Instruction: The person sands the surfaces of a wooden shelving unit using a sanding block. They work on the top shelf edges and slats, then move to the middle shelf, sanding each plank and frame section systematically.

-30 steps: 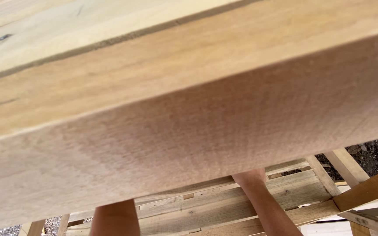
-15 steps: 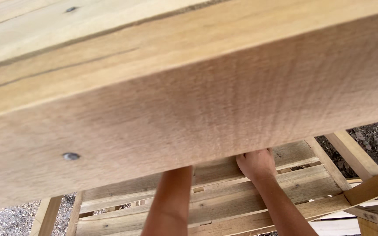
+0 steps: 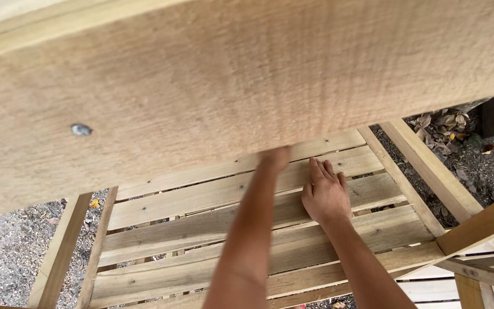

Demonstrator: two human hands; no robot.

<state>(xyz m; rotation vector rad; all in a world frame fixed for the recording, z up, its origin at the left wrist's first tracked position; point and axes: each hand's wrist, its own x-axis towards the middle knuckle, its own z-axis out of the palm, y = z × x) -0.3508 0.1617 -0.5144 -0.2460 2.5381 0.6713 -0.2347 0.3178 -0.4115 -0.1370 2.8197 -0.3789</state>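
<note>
Right hand now fully clear of big plank, flat on slatted shelf, fingers together. Left hand at its 10 o'clock, blurred; fingers indeterminate. Both now reach shelf.

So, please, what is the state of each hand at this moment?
Left hand: blurred and partly hidden under the big board; cannot be told.
Right hand: open, flat on the slatted shelf, holding nothing.

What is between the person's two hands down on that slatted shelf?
Only bare wooden slats. In the head view, the right hand lies flat on them; the left hand reaches beside it, blurred, nothing between.
</note>
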